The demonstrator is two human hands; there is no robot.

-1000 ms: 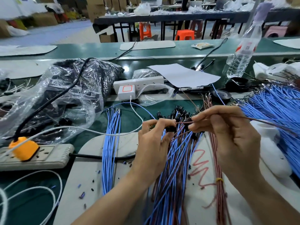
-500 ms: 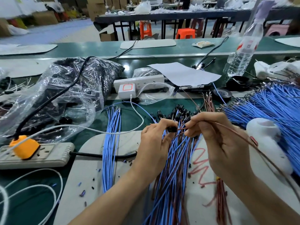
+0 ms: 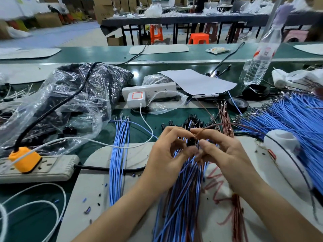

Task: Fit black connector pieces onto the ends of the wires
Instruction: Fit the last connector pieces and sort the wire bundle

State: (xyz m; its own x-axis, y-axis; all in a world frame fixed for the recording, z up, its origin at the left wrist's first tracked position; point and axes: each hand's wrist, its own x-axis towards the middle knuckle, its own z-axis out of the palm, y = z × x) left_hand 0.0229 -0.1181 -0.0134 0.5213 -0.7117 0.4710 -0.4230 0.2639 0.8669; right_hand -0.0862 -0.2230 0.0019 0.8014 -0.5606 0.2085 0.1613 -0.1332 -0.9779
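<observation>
One black connector piece [image 3: 191, 141] sits between the two hands, pinched at the tips of the thumb and forefinger of the left hand [image 3: 167, 154]. The right hand [image 3: 227, 154] meets it from the other side, its fingers [image 3: 212, 135] pinching a single brown wire [image 3: 225, 124] just beside the piece; the wire arcs up and off to the right. The fingertips hide whether the wire's end is inside the piece.

Both hands hover just above a mixed bundle of blue and brown wires [image 3: 181, 193] that lies on a white mat [image 3: 97, 180]. Beyond the hands, loose black connectors [image 3: 193, 119] are scattered on the green counter [image 3: 171, 114], next to a bunch of brown wires [image 3: 224, 117].

A slim bunch of blue wires [image 3: 120, 154] lies to the left and a large heap of blue wires [image 3: 297, 119] spreads to the right. Farther left are a grey power strip [image 3: 52, 168] with an orange plug [image 3: 24, 159] and a crumpled plastic bag [image 3: 70, 102]. A water bottle [image 3: 260, 58] stands at the far right.
</observation>
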